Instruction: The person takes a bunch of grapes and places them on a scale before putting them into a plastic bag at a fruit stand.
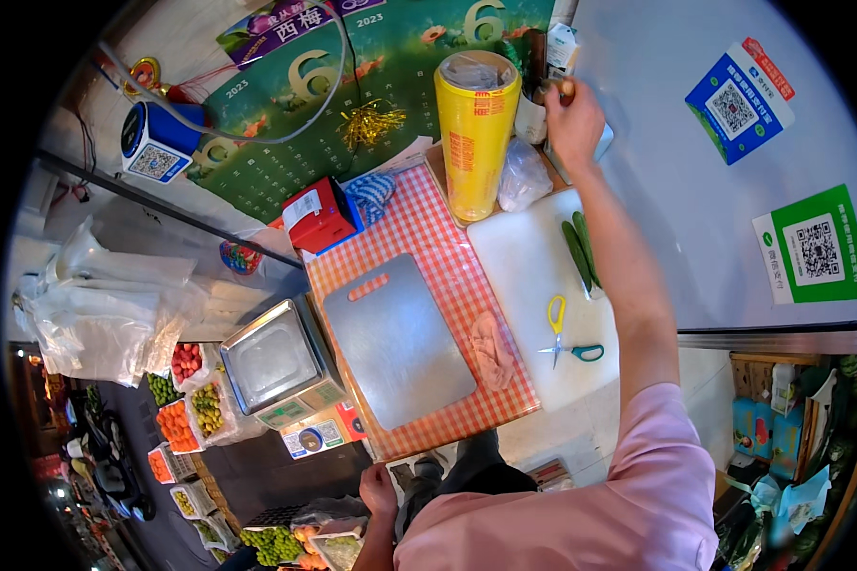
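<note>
- Head view: one right hand (575, 122) reaches to the table's back corner, fingers curled; what they grip, if anything, cannot be told.
- Beside it stand one dark bottle (533, 59) and, left of the fingers, one whitish object (530, 122); one yellow roll (474, 143) stands farther left, one clear bag (524, 178) just beside it.
- One left hand (378, 489), loosely fisted, hangs near the table's front edge; its contents cannot be told.
- One white board (524, 271) bears two long green items (577, 249) and one open pair of scissors (556, 333).
- One metal board (400, 343) and one pink cloth (490, 350) lie on one checked tablecloth (438, 228).
</note>
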`<state>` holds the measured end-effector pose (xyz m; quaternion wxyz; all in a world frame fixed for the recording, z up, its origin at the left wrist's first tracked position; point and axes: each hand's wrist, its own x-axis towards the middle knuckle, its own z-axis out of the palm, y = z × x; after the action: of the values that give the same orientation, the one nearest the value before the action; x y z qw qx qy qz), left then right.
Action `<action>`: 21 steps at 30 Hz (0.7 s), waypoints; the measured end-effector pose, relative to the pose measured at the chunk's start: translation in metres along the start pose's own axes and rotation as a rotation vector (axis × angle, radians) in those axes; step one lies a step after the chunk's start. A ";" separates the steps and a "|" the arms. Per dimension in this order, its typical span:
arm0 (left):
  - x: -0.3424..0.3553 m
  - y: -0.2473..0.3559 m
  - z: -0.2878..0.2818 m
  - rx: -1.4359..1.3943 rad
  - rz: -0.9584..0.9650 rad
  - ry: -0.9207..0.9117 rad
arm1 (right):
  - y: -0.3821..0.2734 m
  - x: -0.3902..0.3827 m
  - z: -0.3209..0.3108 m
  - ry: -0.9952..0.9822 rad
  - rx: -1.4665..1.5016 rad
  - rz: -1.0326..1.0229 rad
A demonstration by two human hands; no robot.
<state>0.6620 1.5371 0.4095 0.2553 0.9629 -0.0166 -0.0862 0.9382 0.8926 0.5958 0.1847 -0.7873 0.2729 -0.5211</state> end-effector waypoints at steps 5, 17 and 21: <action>0.009 0.020 -0.001 -0.076 -0.002 0.012 | 0.000 0.072 0.028 -0.239 -0.296 0.077; 0.025 0.041 0.002 -0.163 0.011 0.003 | -0.020 0.050 -0.033 -0.444 0.009 0.294; 0.022 0.053 0.004 -0.141 -0.006 -0.067 | 0.009 -0.118 -0.105 -0.981 -0.049 0.051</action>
<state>0.6835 1.4874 0.4293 0.3216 0.9391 -0.0163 -0.1202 0.8024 0.9585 0.5463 0.2855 -0.9372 0.1850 -0.0774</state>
